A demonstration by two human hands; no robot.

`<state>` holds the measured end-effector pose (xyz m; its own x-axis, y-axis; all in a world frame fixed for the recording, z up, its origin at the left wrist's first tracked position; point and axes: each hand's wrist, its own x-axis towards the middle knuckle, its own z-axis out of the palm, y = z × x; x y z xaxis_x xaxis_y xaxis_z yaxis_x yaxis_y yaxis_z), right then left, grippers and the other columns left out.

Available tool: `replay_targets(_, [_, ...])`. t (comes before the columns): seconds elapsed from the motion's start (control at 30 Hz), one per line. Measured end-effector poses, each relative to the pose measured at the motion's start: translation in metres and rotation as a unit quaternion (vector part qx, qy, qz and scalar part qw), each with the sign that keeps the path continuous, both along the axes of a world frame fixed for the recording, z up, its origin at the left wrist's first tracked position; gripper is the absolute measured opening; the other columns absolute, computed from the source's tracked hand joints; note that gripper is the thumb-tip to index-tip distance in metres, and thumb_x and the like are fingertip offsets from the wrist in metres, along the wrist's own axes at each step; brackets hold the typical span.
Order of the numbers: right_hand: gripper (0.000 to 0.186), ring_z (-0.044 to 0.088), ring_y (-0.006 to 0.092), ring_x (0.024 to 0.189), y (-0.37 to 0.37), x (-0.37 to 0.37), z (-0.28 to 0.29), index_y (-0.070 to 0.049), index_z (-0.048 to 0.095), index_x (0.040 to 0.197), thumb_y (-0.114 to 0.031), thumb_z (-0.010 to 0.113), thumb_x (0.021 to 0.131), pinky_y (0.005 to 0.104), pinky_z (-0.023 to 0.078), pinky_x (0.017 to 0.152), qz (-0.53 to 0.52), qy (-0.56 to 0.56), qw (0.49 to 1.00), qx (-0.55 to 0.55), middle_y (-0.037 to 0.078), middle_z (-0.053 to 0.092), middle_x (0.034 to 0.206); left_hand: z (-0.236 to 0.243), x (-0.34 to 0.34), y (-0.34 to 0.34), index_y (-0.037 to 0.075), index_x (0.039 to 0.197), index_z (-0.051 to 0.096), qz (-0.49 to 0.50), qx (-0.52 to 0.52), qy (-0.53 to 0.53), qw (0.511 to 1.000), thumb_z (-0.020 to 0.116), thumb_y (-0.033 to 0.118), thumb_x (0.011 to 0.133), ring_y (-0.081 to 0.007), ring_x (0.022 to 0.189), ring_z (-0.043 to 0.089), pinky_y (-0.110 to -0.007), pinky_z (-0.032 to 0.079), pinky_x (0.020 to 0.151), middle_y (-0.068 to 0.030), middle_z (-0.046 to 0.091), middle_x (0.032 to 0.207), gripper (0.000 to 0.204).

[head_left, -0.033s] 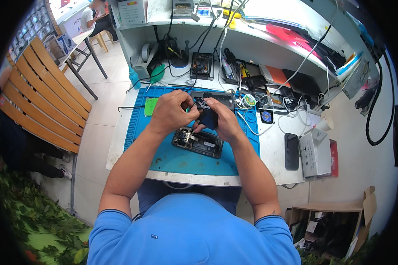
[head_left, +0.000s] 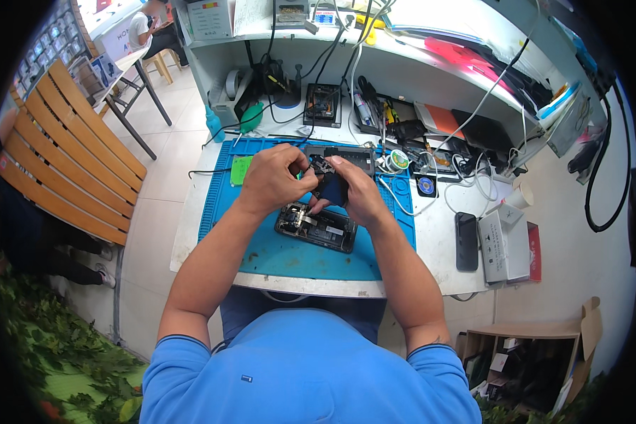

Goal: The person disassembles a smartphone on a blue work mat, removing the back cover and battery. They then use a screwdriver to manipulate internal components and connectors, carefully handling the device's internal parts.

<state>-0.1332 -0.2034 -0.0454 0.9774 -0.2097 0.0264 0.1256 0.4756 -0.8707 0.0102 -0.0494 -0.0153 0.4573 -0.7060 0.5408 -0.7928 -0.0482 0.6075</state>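
Note:
Both my hands are over the blue mat (head_left: pixel 297 265) at the bench's middle. My right hand (head_left: pixel 357 191) grips a dark phone part (head_left: pixel 331 185) with small metal pieces at its top. My left hand (head_left: pixel 275 180) has curled fingers pinched at that part's left edge; what the fingertips hold is hidden. Just below my hands an opened phone body (head_left: pixel 325 232) lies on the mat, its inner parts showing. A dark tray-like piece (head_left: pixel 357 159) lies behind my right hand, and a green square (head_left: pixel 240 172) lies left of my left hand.
Around the mat are a solder spool (head_left: pixel 398 161), tangled cables, a green blower (head_left: pixel 251 118), tools, a phone (head_left: pixel 466 242) and a white box (head_left: pixel 502 244). A shelf (head_left: pixel 297 39) spans behind. Two other people (head_left: pixel 148 28) (head_left: pixel 32 240) are at the left, by a slatted wooden chair (head_left: pixel 67 155).

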Motion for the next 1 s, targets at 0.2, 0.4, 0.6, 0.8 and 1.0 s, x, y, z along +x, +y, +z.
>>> replay_targets(0.2, [0.046, 0.078, 0.0338, 0.079, 0.001, -0.002, 0.008, 0.003, 0.061, 0.122, -0.041, 0.054, 0.112, 0.0406, 0.067, 0.064, 0.004, 0.035, 0.998, 0.043, 0.020, 0.074, 0.104, 0.001, 0.000, 0.003, 0.001, 0.081, 0.074, -0.015, 0.017, 0.031, 0.999, 0.084, 0.018, 0.079, -0.0201, 0.062, 0.067, -0.033, 0.054, 0.061, -0.0094, 0.069, 0.075, 0.020])
replay_targets(0.4, [0.044, 0.077, 0.0327, 0.077, 0.004, -0.005, 0.014, 0.002, 0.061, 0.127, -0.039, 0.059, 0.109, 0.0390, 0.065, 0.060, -0.003, 0.053, 0.997, 0.048, 0.016, 0.072, 0.109, 0.001, 0.000, 0.007, -0.001, 0.083, 0.075, -0.034, 0.028, 0.086, 0.995, 0.084, 0.018, 0.079, -0.0179, 0.065, 0.069, -0.032, 0.055, 0.062, -0.0106, 0.072, 0.078, 0.022])
replay_targets(0.6, [0.052, 0.077, 0.0310, 0.082, 0.001, -0.003, 0.006, 0.002, 0.056, 0.144, -0.036, 0.058, 0.109, 0.0396, 0.065, 0.067, -0.003, 0.022, 0.999, 0.028, 0.018, 0.070, 0.118, -0.004, -0.005, 0.004, -0.001, 0.088, 0.075, 0.003, 0.026, 0.114, 0.993, 0.084, 0.018, 0.080, -0.0145, 0.065, 0.065, -0.029, 0.054, 0.064, -0.0071, 0.070, 0.077, 0.023])
replay_targets(0.8, [0.056, 0.076, 0.0280, 0.092, -0.001, 0.002, 0.001, 0.002, 0.052, 0.153, -0.033, 0.056, 0.110, 0.0399, 0.065, 0.083, 0.019, -0.022, 1.000, 0.000, 0.018, 0.069, 0.127, -0.021, 0.011, 0.003, 0.000, 0.099, 0.076, -0.049, 0.024, 0.314, 0.948, 0.090, 0.018, 0.084, -0.0079, 0.070, 0.062, -0.025, 0.052, 0.066, 0.0010, 0.069, 0.080, 0.027])
replay_targets(1.0, [0.056, 0.074, 0.0262, 0.101, 0.004, 0.002, 0.002, 0.001, 0.054, 0.154, -0.033, 0.055, 0.111, 0.0402, 0.063, 0.090, -0.005, -0.042, 0.997, -0.070, 0.017, 0.068, 0.129, -0.016, 0.014, 0.006, 0.005, 0.102, 0.075, -0.094, 0.025, 0.469, 0.878, 0.093, 0.013, 0.084, -0.0049, 0.069, 0.060, -0.021, 0.044, 0.061, 0.0033, 0.069, 0.083, 0.028])
